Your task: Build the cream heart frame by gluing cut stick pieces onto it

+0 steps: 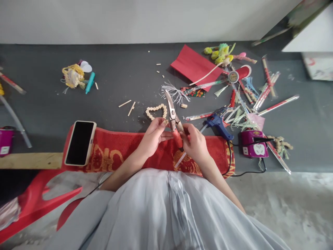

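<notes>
Right fingers (190, 129) around shears (172, 113), left fingers (160, 128) beside

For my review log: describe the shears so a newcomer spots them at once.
On the dark table, find the red towel along the near edge. Over its right half, the right hand holds the shears, blades pointing toward the wall. Metal blades and a red handle set them apart from the cream heart-shaped loop just left.
</notes>
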{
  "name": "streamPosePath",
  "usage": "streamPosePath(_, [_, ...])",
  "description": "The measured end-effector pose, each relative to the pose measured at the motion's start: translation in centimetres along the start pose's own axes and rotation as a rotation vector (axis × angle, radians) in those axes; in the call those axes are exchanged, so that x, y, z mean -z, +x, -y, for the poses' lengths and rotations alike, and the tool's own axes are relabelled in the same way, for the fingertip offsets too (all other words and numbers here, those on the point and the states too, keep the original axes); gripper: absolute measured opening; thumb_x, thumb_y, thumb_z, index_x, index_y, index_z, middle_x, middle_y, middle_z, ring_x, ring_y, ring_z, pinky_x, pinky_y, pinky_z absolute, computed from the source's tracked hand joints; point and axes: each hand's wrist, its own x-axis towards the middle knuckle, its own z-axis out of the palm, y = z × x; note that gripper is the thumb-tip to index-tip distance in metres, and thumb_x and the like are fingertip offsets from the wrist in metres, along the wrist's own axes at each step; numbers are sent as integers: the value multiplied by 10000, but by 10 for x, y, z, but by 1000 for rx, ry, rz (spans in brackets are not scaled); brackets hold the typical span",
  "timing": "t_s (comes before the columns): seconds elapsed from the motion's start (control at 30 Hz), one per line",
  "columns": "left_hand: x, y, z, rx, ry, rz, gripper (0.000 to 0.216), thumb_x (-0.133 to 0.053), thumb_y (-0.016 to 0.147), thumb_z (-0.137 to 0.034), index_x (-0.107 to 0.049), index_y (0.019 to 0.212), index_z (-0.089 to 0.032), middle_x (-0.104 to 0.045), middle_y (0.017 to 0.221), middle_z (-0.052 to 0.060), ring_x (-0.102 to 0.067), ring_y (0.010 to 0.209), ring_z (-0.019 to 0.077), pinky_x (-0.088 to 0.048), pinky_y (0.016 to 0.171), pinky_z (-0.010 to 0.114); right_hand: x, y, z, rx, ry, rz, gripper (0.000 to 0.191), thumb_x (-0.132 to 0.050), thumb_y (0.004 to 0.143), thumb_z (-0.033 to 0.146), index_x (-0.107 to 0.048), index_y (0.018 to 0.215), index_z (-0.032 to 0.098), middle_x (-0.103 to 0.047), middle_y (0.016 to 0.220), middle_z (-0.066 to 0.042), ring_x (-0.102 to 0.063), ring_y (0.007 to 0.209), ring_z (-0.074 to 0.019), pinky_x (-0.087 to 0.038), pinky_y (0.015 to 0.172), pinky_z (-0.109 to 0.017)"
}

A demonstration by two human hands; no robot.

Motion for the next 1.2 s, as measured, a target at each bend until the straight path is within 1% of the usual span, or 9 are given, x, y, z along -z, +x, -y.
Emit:
streamPosePath(0.2, [-2,-5,-7,2,-29,17,591,-855,660,-579,-458,906,-218,-658,882,-62,-703,638,119,-623,730,326,-1,-2,1,-84,68,11,73,-480,932,268,-533,972,236,-678,823,-48,-612,716,-188,-462,655,-304])
streamPosePath(0.37, [-2,-8,-10,-11,32,87,538,-806,736,-591,-462,934,-228,-645,867,-63,-716,646,121,-640,703,316,-2,-3,4,-228,328,97,109,-513,926,315,-537,994,234,-659,823,-12,-584,700,-148,-462,654,-274])
streamPosePath(0.43, [0,-6,-12,-138,137,64,503,-763,785,-605,-481,959,-228,-643,865,-55,-709,646,102,-640,715,294,-2,-5,5,-270,453,150,132,-528,922,338,-543,998,230,-643,813,1,-573,700,-139,-463,650,-262])
streamPosePath(0.53, [5,3,-18,-480,360,-78,453,-695,852,-611,-530,997,-215,-655,871,-28,-711,696,83,-631,748,245,0,-7,6,-290,520,189,156,-545,910,344,-562,1011,226,-649,845,-1,-581,736,-140,-473,682,-262])
streamPosePath(0.6, [9,9,-23,-666,478,-148,391,-668,896,-569,-570,1002,-206,-669,875,-12,-724,731,83,-618,719,202,2,-8,8,-275,519,214,167,-547,908,337,-572,1030,227,-672,897,-17,-606,783,-149,-485,714,-267])
streamPosePath(0.7, [13,17,-30,-843,583,-189,293,-645,942,-488,-618,1014,-205,-696,915,7,-731,774,85,-613,728,188,4,-8,11,-235,505,250,161,-528,924,342,-572,1030,229,-686,922,-28,-623,794,-153,-493,717,-267])
streamPosePath(0.8, [16,20,-33,-936,668,-231,242,-629,962,-435,-640,1051,-210,-712,972,24,-728,817,95,-618,747,199,5,-8,14,-202,478,258,143,-510,936,340,-558,1012,228,-695,924,-33,-627,792,-154,-494,722,-272])
streamPosePath(1.03, [19,19,-34,-1008,746,-274,136,-631,961,-302,-663,1068,-224,-702,959,11,-720,798,94,-611,715,191,9,-7,20,-158,408,265,134,-508,920,286,-550,1030,222,-712,941,-44,-633,782,-155,-498,706,-273])
streamPosePath(1.2, [17,16,-38,-1038,772,-287,152,-619,969,-307,-664,1092,-230,-703,1021,17,-720,839,97,-616,741,198,12,-6,23,-147,387,277,128,-517,912,289,-551,1017,225,-713,935,-47,-642,775,-166,-507,702,-284])
